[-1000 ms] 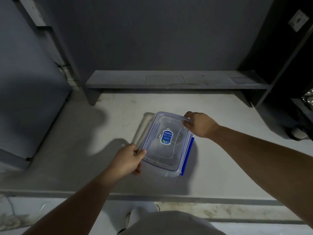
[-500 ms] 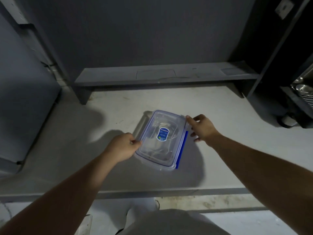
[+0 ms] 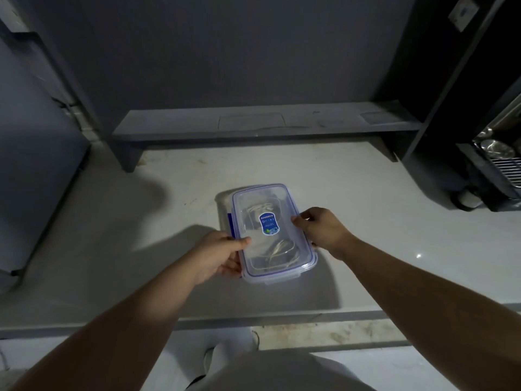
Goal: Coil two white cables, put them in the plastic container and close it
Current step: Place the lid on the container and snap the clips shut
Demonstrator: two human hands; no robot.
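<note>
A clear plastic container (image 3: 255,206) with a blue-rimmed lid and a blue label lies on the pale table (image 3: 366,215). Two white cables show coiled through the lid, one (image 3: 260,208) at the far end, one (image 3: 280,253) at the near end. My left hand (image 3: 218,256) grips the container's near left edge, thumb on the lid by a blue side clip (image 3: 230,225). My right hand (image 3: 321,231) holds the right long edge, fingertips on the lid's rim.
A low grey shelf (image 3: 262,127) runs along the wall behind the table. A dark rack with metal bowls (image 3: 499,156) stands at the right. A grey cabinet side (image 3: 33,153) borders the left. The table's front edge (image 3: 253,320) is close to my body.
The container has turned clockwise and come nearer to me. The blue clip now shows on the left side, and my right hand has shifted onto the right long edge.
</note>
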